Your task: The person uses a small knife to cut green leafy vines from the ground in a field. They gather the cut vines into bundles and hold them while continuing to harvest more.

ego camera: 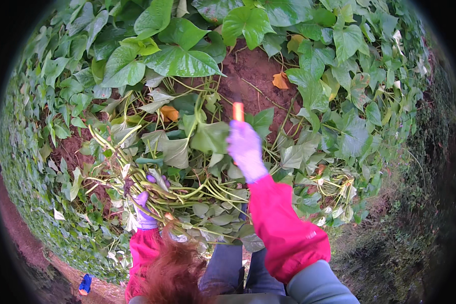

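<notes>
My left hand (146, 209), in a purple and white glove, is closed around a thick bundle of cut green vine stems (163, 193) at the lower left of centre. Leaves hang from the bundle towards my legs. My right hand (245, 146), gloved alike and blurred, grips a tool by its orange handle (238, 112) near the middle. The tool's far end is too blurred against the soil to name. Below and around the right hand are limp leaves and vines. Red sleeve covers reach up both forearms.
Heart-shaped leafy vines (182, 57) spread over reddish soil (247, 72) on all sides. Another heap of stems (338, 186) lies at the right. A blue and orange object (85, 284) rests on the ground at lower left. Darker, grassy growth borders the right.
</notes>
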A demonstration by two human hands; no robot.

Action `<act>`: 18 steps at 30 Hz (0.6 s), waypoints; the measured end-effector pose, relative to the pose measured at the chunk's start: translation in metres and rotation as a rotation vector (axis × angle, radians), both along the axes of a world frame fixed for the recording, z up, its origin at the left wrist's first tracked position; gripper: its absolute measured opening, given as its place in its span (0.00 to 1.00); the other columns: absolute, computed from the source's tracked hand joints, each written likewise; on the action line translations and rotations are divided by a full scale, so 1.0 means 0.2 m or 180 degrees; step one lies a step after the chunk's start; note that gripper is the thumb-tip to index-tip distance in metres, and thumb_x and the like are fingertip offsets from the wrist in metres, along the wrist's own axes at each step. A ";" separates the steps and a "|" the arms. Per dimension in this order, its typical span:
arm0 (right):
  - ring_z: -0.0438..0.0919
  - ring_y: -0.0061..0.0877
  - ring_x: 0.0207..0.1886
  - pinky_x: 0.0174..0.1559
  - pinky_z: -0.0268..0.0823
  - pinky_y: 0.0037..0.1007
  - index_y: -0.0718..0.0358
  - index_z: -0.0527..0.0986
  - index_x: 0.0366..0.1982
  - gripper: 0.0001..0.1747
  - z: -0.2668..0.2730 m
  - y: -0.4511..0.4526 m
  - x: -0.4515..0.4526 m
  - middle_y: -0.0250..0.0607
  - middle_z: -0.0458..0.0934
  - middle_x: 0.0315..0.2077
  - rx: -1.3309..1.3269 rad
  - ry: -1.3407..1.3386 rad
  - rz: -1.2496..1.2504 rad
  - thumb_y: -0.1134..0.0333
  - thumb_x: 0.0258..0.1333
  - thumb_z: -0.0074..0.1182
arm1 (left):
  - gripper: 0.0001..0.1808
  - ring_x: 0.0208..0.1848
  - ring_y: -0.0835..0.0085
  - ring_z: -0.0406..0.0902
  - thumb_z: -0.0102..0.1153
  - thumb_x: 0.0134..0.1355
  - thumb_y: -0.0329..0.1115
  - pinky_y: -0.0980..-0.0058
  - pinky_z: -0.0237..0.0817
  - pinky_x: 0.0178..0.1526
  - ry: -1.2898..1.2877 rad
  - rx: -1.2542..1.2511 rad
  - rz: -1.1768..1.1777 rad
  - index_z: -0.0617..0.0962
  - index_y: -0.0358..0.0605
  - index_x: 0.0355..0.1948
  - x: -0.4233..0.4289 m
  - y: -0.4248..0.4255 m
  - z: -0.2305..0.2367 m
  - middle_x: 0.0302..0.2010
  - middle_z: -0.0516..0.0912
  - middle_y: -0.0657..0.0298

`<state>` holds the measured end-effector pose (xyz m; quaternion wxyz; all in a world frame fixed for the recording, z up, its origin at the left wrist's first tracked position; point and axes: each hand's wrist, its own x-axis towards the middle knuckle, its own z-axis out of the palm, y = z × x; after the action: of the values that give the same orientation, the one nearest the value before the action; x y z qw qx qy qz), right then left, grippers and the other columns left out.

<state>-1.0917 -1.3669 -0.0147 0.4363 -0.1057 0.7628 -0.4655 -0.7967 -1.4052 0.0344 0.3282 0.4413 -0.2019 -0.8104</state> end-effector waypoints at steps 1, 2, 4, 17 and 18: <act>0.73 0.26 0.17 0.22 0.68 0.29 0.64 0.73 0.38 0.15 -0.02 -0.10 0.08 0.37 0.73 0.19 0.0194 0.0622 0.0632 0.58 0.63 0.46 | 0.29 0.51 0.54 0.74 0.62 0.51 0.48 0.56 0.68 0.54 0.0064 -0.0211 -0.0280 0.70 0.46 0.50 0.01 0.00 -0.01 0.52 0.74 0.49; 0.76 0.32 0.20 0.26 0.69 0.34 0.64 0.73 0.36 0.16 -0.04 -0.18 0.19 0.41 0.75 0.21 0.0096 0.1430 0.1619 0.58 0.62 0.45 | 0.29 0.51 0.55 0.74 0.62 0.50 0.49 0.56 0.68 0.54 0.0050 -0.0181 -0.0273 0.70 0.46 0.50 0.01 0.00 -0.02 0.51 0.74 0.49; 0.78 0.41 0.27 0.33 0.70 0.42 0.63 0.73 0.35 0.17 -0.04 -0.25 0.31 0.48 0.78 0.24 0.0344 0.1599 0.2752 0.55 0.61 0.43 | 0.30 0.51 0.55 0.75 0.62 0.49 0.51 0.56 0.68 0.54 0.0023 -0.0242 -0.0306 0.71 0.46 0.49 0.02 0.00 -0.04 0.51 0.75 0.49; 0.68 0.18 0.13 0.15 0.62 0.21 0.68 0.69 0.43 0.22 0.00 0.17 -0.15 0.35 0.72 0.19 0.0019 -0.1130 -0.0251 0.54 0.66 0.41 | 0.29 0.54 0.53 0.73 0.64 0.50 0.44 0.51 0.68 0.54 0.0437 -0.0307 -0.0602 0.71 0.44 0.51 -0.13 -0.02 -0.12 0.55 0.70 0.44; 0.68 0.18 0.13 0.15 0.62 0.22 0.69 0.69 0.44 0.22 0.00 0.12 -0.15 0.35 0.72 0.19 0.0237 -0.1143 -0.0173 0.54 0.66 0.41 | 0.29 0.55 0.53 0.72 0.63 0.51 0.43 0.51 0.67 0.55 0.0527 -0.0213 -0.0520 0.70 0.44 0.52 -0.15 -0.03 -0.14 0.56 0.69 0.44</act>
<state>-1.1215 -1.3425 -0.0156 0.5563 0.0161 0.6918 -0.4600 -0.8269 -1.4108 0.0068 0.2911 0.3437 -0.2363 -0.8610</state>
